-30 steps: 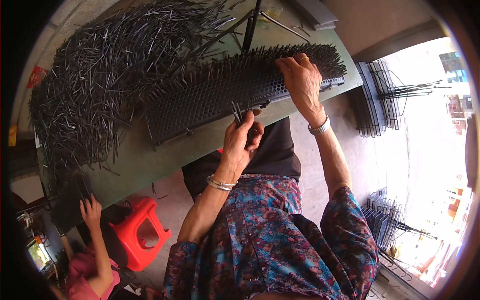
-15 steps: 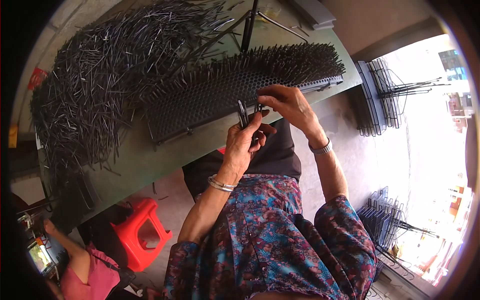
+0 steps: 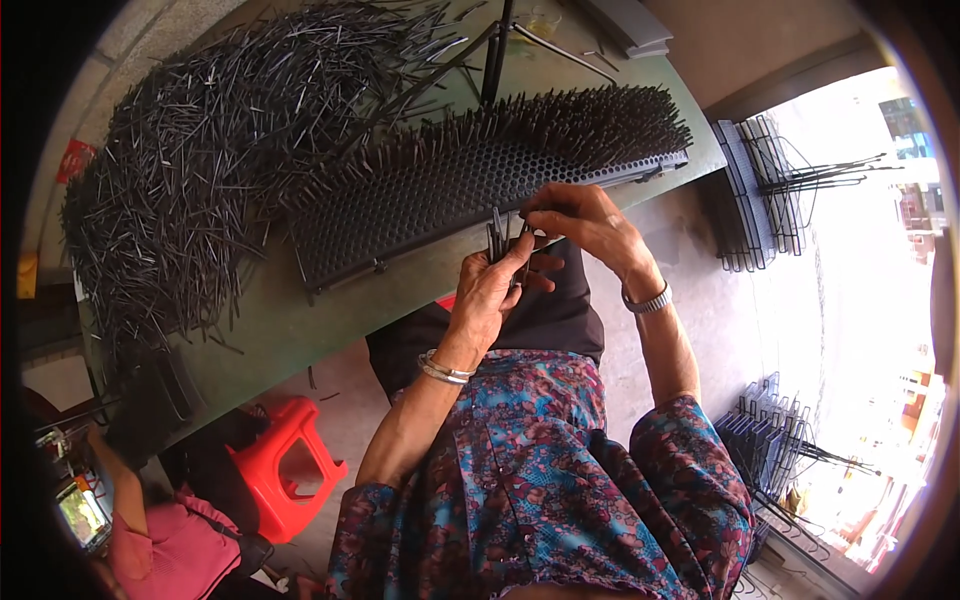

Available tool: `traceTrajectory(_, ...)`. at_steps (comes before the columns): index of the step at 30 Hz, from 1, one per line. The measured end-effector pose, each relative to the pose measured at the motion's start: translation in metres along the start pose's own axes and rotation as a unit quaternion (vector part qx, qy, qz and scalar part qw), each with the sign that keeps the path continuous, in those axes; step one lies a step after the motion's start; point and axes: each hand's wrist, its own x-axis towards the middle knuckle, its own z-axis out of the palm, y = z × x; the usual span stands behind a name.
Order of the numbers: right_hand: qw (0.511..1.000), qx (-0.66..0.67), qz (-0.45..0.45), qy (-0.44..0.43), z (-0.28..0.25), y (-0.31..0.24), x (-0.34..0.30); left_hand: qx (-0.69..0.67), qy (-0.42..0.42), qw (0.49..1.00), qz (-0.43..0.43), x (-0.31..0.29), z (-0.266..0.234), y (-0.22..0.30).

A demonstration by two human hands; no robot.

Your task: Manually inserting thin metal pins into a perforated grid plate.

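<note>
My left hand (image 3: 490, 285) is closed around a small bunch of thin dark sticks (image 3: 497, 232), whose ends poke up past the fingers. Against the top of that bunch, my right hand (image 3: 582, 222) pinches with thumb and forefinger at what seems to be one stick; the fingers partly hide it. Just beyond both hands lies a black perforated board (image 3: 400, 225) with rows of round holes. Its far and right part bristles with upright dark sticks (image 3: 600, 125), while the near left holes show bare.
A large heap of loose dark sticks (image 3: 220, 140) covers the table's left side. A black metal stand (image 3: 496, 60) rises behind the board. A red plastic stool (image 3: 288, 470) and a person in pink (image 3: 180, 550) are at lower left. Wire racks (image 3: 765, 195) stand at right.
My right hand has moved slightly down and right, and the sticks in my left hand now point more upright. At lower left, the other person's arm has shifted.
</note>
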Motion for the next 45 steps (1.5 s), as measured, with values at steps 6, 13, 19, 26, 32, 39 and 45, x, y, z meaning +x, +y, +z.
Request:
traceTrajectory(6, 0.999, 0.007, -0.015, 0.032, 0.001, 0.005, -0.005, -0.001, 0.011, 1.0, 0.024, 0.003, 0.001, -0.006)
traceTrajectory(13, 0.998, -0.021, -0.02, 0.054, 0.001, 0.006, -0.009, 0.043, 0.017, 0.999, 0.028, 0.003, 0.004, -0.006)
traceTrajectory(19, 0.997, -0.001, -0.029, 0.073, 0.002, 0.008, -0.012, 0.05, -0.002, 0.999, 0.018, 0.002, 0.002, -0.004)
traceTrajectory(26, 0.997, 0.017, -0.033, 0.068, 0.0, 0.017, -0.015, 0.063, 0.006, 0.997, 0.036, 0.004, 0.002, -0.007)
traceTrajectory(32, 0.998, 0.018, -0.016, 0.064, -0.003, 0.014, -0.017, 0.044, -0.024, 0.999, -0.012, 0.002, 0.003, -0.002)
traceTrajectory(39, 0.997, 0.017, -0.019, 0.078, 0.002, 0.014, -0.019, 0.011, -0.045, 0.998, 0.052, 0.009, -0.001, -0.014)
traceTrajectory(45, 0.996, 0.018, -0.037, 0.073, 0.0, 0.018, -0.02, 0.02, -0.046, 0.996, 0.072, 0.01, 0.001, -0.014)
